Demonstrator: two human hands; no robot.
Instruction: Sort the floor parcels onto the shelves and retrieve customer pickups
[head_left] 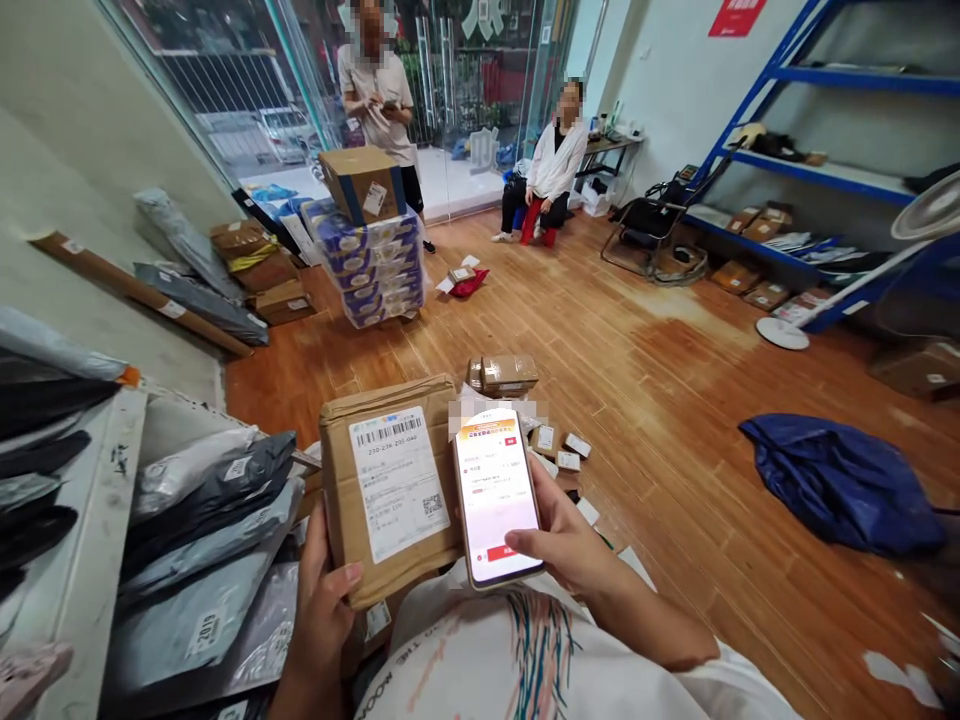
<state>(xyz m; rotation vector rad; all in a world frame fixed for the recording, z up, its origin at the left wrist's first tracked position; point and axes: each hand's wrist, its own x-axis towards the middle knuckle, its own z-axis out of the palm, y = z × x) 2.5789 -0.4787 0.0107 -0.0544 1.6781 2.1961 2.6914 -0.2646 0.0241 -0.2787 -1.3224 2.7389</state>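
Observation:
A brown cardboard box (341,440) with a white shipping label (401,490) on its face is held up in front of me. My left hand (326,580) grips its lower left corner, the thumb on the front and the fingers behind it. Beside the box, my right hand (566,535) is closed around a smartphone (496,500). Its screen is lit, and my thumb lies over a red button near the bottom. The phone's upper left edge overlaps the box's right side. Fingers behind the phone are mostly hidden.
A shelf (124,450) of bagged parcels (202,580) stands close on my left. Small boxes (510,373) lie on the floor ahead. Beyond are wrapped paper packs (367,270), a standing person (379,90) and a seated person (555,160). A blue cloth (832,490) lies right.

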